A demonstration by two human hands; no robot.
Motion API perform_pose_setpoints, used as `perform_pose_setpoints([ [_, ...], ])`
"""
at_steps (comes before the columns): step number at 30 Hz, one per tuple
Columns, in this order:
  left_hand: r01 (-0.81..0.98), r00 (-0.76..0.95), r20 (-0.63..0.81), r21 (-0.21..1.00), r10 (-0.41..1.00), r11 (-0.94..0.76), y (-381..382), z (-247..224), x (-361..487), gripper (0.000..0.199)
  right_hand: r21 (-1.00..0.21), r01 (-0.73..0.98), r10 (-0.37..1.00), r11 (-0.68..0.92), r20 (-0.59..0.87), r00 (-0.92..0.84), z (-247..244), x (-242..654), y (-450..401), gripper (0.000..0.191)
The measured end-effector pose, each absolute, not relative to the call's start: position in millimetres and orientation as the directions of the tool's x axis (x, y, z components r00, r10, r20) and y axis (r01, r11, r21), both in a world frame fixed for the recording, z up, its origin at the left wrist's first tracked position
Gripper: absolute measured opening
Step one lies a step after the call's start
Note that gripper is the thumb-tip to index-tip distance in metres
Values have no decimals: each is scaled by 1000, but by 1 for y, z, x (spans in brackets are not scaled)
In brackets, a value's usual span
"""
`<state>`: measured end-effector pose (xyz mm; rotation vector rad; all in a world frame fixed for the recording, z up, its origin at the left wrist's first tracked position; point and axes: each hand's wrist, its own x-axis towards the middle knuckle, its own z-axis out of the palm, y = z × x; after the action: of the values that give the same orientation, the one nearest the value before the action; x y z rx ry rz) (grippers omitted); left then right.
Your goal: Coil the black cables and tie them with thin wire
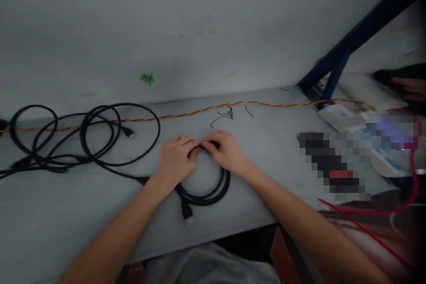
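Observation:
A black cable [227,186] lies coiled in a small ring on the grey table. My left hand [178,159] pinches the far side of the ring, its fingers closed on the cable. Beside it, almost touching, my right hand [224,151] grips the same stretch with thumb and fingers. One black connector plug [187,212] with a pale tip sticks out of the coil towards me. Another black connector [143,180] rests by my left wrist, on a cable running from the left. Whatever is between my fingertips is partly hidden.
Loose black cables [120,159] with a plug [128,132] spread over the table's left. A twisted red-yellow wire [199,111] runs along the wall, near black tie scraps [229,113]. At right are a blurred dark object [328,164], a white device [342,117], red wires [376,211] and a blue frame [357,35].

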<state>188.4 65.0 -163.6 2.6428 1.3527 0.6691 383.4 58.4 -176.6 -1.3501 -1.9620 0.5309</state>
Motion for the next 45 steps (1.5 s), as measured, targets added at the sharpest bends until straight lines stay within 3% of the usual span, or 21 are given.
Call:
perform_pose_setpoints([
  [3,755,504,338,275,795,-596,65,-162,189,16,-734,599,946,319,286,-154,-175,380,57,7],
  [6,748,512,338,277,790,-603,65,-162,189,16,-850,472,971,232,232,-59,-175,378,56,29],
  [8,740,521,339,278,784,-612,65,-163,189,16,-858,459,971,230,232,-55,-175,378,56,28],
  [11,736,521,347,280,780,-616,65,-165,188,17,-754,575,945,317,306,-119,-175,379,54,3],
  [17,744,519,336,277,786,-609,64,-164,188,15,-472,772,893,426,355,-276,-172,382,47,17],
  [21,752,506,337,277,794,-598,63,-163,189,14,-367,810,879,458,322,-351,-164,384,43,21],
  [33,699,477,351,403,806,-590,66,-170,189,17,-197,833,846,517,263,-463,-156,385,42,12],
  [40,614,506,369,481,780,-626,68,-167,184,27,-211,886,899,412,251,-359,-159,382,44,15],
  [45,524,630,327,490,704,-696,69,-150,175,38,-230,954,962,194,233,-140,-159,411,56,18],
])
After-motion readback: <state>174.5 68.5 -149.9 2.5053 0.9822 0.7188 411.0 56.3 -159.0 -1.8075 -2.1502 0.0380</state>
